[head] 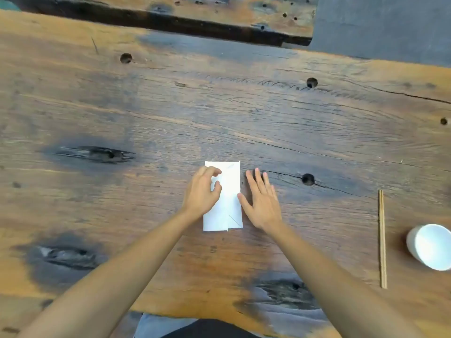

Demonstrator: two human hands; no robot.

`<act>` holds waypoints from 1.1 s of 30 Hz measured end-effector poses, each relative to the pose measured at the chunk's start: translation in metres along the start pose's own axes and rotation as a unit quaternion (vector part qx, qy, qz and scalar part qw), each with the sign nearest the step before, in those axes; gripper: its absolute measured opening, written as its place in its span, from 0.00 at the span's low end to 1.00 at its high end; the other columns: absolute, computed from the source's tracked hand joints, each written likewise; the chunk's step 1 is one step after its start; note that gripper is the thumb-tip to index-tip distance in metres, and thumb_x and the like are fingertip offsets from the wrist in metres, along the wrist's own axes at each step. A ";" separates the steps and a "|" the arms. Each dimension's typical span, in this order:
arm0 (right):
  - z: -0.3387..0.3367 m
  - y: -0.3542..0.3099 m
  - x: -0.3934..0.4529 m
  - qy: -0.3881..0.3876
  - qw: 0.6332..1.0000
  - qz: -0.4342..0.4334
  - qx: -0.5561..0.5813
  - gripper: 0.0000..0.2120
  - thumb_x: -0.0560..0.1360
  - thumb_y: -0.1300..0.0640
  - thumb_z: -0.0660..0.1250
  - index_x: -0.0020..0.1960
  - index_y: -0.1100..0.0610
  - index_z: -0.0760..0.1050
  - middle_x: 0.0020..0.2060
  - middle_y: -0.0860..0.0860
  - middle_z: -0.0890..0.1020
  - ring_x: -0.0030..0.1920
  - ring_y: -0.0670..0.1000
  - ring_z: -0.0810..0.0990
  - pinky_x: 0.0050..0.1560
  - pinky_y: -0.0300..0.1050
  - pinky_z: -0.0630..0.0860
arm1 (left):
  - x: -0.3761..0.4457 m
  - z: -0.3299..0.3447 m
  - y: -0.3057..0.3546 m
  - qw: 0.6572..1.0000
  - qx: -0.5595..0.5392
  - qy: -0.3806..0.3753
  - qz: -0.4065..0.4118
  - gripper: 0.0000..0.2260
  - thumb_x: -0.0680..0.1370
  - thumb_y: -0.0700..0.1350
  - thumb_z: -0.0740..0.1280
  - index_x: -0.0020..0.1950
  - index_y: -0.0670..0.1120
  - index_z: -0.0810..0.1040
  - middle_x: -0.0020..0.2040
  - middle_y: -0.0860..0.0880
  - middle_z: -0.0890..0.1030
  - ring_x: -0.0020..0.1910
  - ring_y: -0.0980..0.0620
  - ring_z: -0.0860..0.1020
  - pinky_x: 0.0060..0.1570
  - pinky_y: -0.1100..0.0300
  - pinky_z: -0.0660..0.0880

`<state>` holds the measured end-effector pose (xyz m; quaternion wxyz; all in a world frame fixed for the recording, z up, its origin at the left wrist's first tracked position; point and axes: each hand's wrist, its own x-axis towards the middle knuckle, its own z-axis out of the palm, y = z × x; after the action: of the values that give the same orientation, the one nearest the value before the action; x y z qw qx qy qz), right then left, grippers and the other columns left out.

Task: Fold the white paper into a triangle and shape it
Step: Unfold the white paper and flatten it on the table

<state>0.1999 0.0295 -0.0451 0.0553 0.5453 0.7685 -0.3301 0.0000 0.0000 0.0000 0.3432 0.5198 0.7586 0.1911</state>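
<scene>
The white paper [228, 196] lies flat on the wooden table [244, 113], folded into a tall narrow rectangle with layered flaps and a small diagonal crease near its lower right corner. My left hand [201, 191] rests on the paper's left half, fingers curled, with fingertips and thumb pressing on it. My right hand [262, 201] lies flat with its fingers spread on the table just right of the paper, and its thumb touches the paper's right edge.
A pair of wooden chopsticks [382, 239] lies lengthwise at the right. A white cup [430, 246] lies tipped at the far right edge. The tabletop has several round holes [308, 179] and dark knots. A bench [170, 18] runs beyond the table's far edge.
</scene>
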 end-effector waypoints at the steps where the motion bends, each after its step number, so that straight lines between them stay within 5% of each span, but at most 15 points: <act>1: 0.002 0.000 0.000 0.003 1.000 -0.001 -0.002 0.34 0.84 0.38 0.53 0.84 0.46 0.43 0.84 0.48 0.41 0.83 0.51 0.37 0.80 0.52 0.37 | 0.005 0.003 0.000 1.000 0.001 0.004 0.003 0.13 0.78 0.40 0.66 0.63 0.45 0.78 0.58 0.47 0.79 0.53 0.46 0.79 0.55 0.51 0.75; 7: 0.017 0.003 0.001 0.012 1.000 0.013 -0.017 0.35 0.84 0.38 0.54 0.84 0.46 0.43 0.83 0.47 0.39 0.83 0.51 0.35 0.81 0.53 0.37 | 0.028 0.008 0.004 1.000 0.024 -0.013 -0.001 0.21 0.79 0.44 0.66 0.72 0.48 0.72 0.69 0.51 0.73 0.53 0.44 0.81 0.50 0.52 0.76; 11: 0.023 0.004 0.001 0.030 0.999 0.019 0.001 0.35 0.83 0.39 0.57 0.84 0.45 0.46 0.84 0.46 0.40 0.83 0.50 0.36 0.80 0.51 0.35 | 0.045 0.009 0.007 0.996 0.053 -0.067 0.031 0.25 0.80 0.46 0.65 0.77 0.50 0.67 0.75 0.54 0.70 0.55 0.44 0.81 0.56 0.50 0.77; 16: 0.028 0.005 0.002 0.048 0.999 0.021 0.010 0.35 0.83 0.40 0.58 0.84 0.45 0.47 0.84 0.46 0.42 0.83 0.50 0.37 0.81 0.52 0.36 | 0.056 0.012 0.010 0.995 0.056 -0.072 0.045 0.17 0.80 0.48 0.66 0.69 0.51 0.75 0.60 0.56 0.80 0.44 0.50 0.81 0.53 0.49 0.78; 21: 0.032 0.008 0.002 0.059 0.998 0.013 0.010 0.35 0.83 0.40 0.58 0.84 0.46 0.48 0.84 0.46 0.43 0.83 0.50 0.38 0.81 0.53 0.39 | 0.059 0.015 0.011 0.995 0.069 -0.067 0.019 0.17 0.79 0.53 0.67 0.66 0.51 0.76 0.48 0.55 0.76 0.51 0.47 0.80 0.51 0.51 0.78; 26: 0.034 0.009 0.002 0.063 0.998 0.012 0.005 0.35 0.83 0.40 0.59 0.84 0.46 0.49 0.84 0.47 0.44 0.83 0.50 0.38 0.81 0.54 0.39 | 0.062 0.018 0.013 0.991 0.111 -0.073 0.002 0.18 0.78 0.54 0.66 0.67 0.51 0.76 0.55 0.48 0.80 0.56 0.44 0.80 0.51 0.49 0.78; 33: 0.037 0.008 0.002 0.084 0.996 0.014 -0.016 0.35 0.82 0.40 0.58 0.84 0.47 0.51 0.84 0.49 0.46 0.84 0.52 0.42 0.81 0.54 0.41 | 0.067 0.020 0.013 0.989 0.120 -0.082 -0.034 0.08 0.78 0.46 0.65 0.55 0.48 0.80 0.53 0.48 0.79 0.52 0.42 0.80 0.50 0.48 0.79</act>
<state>0.1958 0.0112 -0.0780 0.0041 0.5808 0.7680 -0.2699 0.0079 0.0650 -0.0267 0.3459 0.5453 0.7623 0.0435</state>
